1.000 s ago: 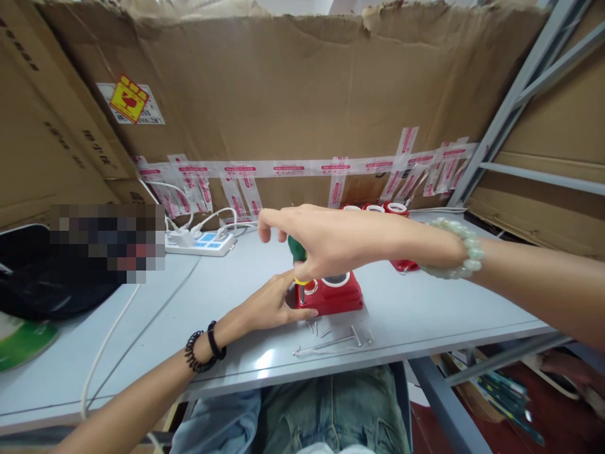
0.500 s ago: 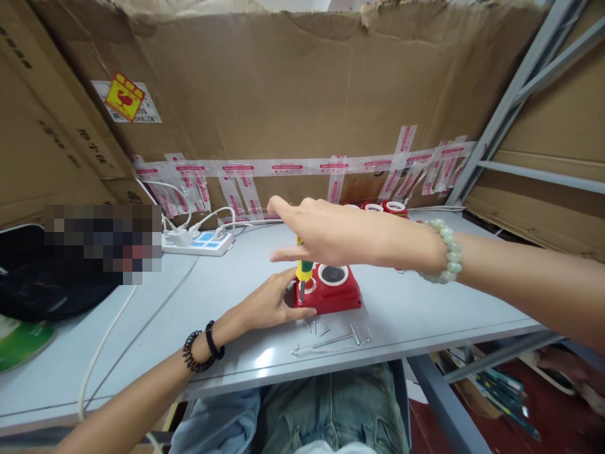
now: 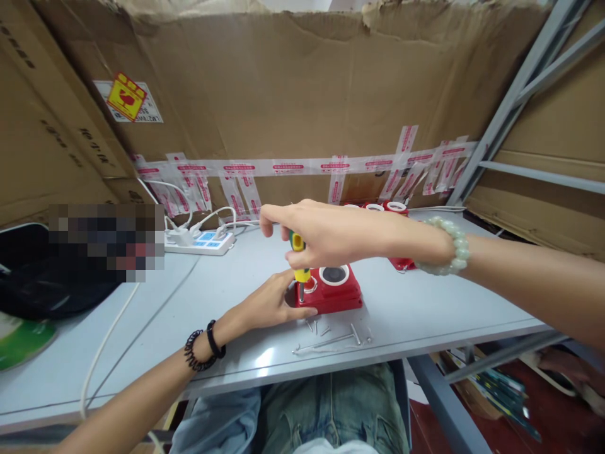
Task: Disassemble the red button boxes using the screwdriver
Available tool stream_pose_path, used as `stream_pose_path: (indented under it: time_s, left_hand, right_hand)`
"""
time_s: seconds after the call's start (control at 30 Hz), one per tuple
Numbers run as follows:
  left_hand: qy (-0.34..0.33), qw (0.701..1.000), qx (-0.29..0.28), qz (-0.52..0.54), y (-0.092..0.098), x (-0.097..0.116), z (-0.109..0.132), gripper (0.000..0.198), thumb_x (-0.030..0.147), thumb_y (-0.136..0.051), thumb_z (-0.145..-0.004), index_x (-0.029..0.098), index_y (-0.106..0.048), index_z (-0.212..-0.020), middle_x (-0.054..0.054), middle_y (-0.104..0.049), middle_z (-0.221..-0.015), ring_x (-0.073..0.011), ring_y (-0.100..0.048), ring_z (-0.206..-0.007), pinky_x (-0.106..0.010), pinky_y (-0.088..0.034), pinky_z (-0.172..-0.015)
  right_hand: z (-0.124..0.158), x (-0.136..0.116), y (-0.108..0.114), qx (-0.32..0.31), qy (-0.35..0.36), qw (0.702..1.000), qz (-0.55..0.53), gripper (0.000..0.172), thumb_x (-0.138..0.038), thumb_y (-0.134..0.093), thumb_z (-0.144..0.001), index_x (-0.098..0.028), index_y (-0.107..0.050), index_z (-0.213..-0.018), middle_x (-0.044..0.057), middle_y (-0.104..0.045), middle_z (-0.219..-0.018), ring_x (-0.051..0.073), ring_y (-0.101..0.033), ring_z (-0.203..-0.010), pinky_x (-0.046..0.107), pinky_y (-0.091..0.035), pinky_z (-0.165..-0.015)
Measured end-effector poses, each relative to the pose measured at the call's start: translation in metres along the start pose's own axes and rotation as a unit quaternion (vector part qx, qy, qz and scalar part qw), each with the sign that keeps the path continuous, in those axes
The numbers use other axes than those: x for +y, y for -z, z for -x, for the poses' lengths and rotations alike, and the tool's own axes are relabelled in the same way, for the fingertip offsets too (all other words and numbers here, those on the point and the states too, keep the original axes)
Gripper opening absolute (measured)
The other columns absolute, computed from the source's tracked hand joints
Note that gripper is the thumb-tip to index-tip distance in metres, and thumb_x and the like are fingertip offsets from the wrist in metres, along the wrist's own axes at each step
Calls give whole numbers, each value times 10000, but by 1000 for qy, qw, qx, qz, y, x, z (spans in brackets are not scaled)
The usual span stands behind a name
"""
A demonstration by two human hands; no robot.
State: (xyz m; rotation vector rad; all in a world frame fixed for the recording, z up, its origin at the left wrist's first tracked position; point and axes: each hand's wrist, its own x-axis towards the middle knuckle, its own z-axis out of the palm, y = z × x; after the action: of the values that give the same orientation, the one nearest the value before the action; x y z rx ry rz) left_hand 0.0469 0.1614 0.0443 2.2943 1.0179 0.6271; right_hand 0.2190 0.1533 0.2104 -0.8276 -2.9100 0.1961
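A red box (image 3: 338, 299) with a round dark disc in a white ring lies on the table. My left hand (image 3: 269, 302) grips its left end, thumb along the front and the other fingers partly hidden behind. A yellow and green screwdriver (image 3: 302, 275) stands nearly upright, its metal tip on the box's front left corner. Above it, my right hand (image 3: 331, 232) holds the handle between thumb and fingers, hiding part of it. In front of the box lie a few loose screws (image 3: 312, 326) and a thin T-shaped metal rod (image 3: 331, 340).
More red boxes with white rings (image 3: 396, 207) stand at the back, partly behind my right forearm. A white power strip (image 3: 208, 243) with plugs and cables sits at the back left. Cardboard (image 3: 293, 88) walls the table's far side; a grey metal frame (image 3: 501, 113) rises right.
My right hand's thumb and fingers have curled closer around the screwdriver handle, which shows a little more. The left hand and the box stay in place.
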Motion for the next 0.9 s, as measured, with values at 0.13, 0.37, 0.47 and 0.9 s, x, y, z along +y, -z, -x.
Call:
stream_pose_path:
  time_s: [0.13,0.37,0.47,0.9]
  left_hand:
    - [14,1000,-4,-8,0,0,0,510,495,-677,-796,186,-562,-1185,-81,-699,-1075,-247,-661,-888,-359,-531,-780]
    - [6,1000,-2,-6,0,0,0,549,500,-680,-795,190,-540,-1225,-81,-692,-1105,-241,-652,-886,-361,-528,-781]
    - [15,1000,-3,-15,0,0,0,537,514,-677,-794,190,-553,-1204,-82,-697,-1092,-239,-652,-861,-357,-525,-755]
    - [8,1000,-2,-21,0,0,0,505,491,-679,-801,193,-555,-1188,-59,-697,-1051,-218,-638,-814,-334,-505,-725]
  right_hand:
    - [1,3,-4,8,25,1000,-4,478,-255,-651,-786,-207,-433,-1208,62,-615,-997,187,-534,-827,275,-378,-632]
    - [2,5,-6,17,22,999,-19,529,-200,-629,-773,-192,-384,-1242,76,-609,-1053,174,-544,-806,271,-390,-620]
    - [1,5,-9,36,12,999,5,506,-286,-636,-801,-182,-401,-1237,84,-613,-1017,193,-546,-820,291,-391,-644]
    - [1,4,-4,24,19,1000,-1,364,-172,-645,-740,-180,-499,-1073,69,-598,-1017,208,-520,-941,289,-392,-688]
